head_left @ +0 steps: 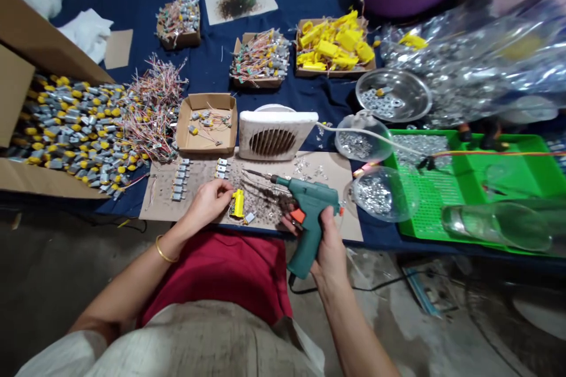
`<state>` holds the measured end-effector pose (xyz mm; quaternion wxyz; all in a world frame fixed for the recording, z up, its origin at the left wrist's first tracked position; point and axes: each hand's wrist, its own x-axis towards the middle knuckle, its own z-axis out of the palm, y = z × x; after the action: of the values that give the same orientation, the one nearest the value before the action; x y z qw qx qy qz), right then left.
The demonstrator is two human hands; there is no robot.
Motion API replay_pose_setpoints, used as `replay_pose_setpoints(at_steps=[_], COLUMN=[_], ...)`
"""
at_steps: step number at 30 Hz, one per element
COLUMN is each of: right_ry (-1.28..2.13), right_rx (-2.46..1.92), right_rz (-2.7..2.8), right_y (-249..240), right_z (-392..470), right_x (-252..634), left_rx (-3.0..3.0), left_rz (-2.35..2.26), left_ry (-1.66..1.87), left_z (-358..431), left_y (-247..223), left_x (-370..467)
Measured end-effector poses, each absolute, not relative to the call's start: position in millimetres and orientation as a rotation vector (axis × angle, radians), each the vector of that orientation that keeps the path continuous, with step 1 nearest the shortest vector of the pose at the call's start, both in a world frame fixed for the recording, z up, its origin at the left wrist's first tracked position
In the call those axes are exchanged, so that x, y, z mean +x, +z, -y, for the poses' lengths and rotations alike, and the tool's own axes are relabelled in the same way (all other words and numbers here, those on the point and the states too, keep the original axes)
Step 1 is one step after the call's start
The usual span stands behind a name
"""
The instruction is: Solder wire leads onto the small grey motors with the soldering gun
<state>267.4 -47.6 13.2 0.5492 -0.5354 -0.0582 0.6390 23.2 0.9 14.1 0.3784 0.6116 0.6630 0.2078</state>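
Observation:
My right hand is wrapped round the handle of a green soldering gun with an orange trigger. Its thin metal tip points left over the cardboard sheet. My left hand, a bangle on its wrist, has thumb and fingers pinched together; what lies between them is hidden. Just right of those fingertips is a yellow cylindrical part with thin wires, and a small silver motor lies beside it. More small motors stand in a row and in a shorter group on the cardboard.
A white vent fan stands behind the cardboard. On the left, a carton holds many motors beside a wire heap. Yellow parts fill a box at the back. Bowls and a green tray are on the right.

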Motion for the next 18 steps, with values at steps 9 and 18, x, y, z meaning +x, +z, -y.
replay_pose_setpoints(at_steps=[9, 18], right_ry=[1.602, 1.603], right_rx=[-0.942, -0.979], right_rz=[-0.067, 0.020], right_y=[15.8, 22.8], right_z=[8.2, 20.5], right_x=[184.2, 168.1], left_rx=[1.260, 1.451], left_rz=[-1.498, -1.455], left_ry=[0.640, 0.721], left_z=[11.7, 18.9], left_y=[10.1, 2.7], left_x=[11.6, 3.6])
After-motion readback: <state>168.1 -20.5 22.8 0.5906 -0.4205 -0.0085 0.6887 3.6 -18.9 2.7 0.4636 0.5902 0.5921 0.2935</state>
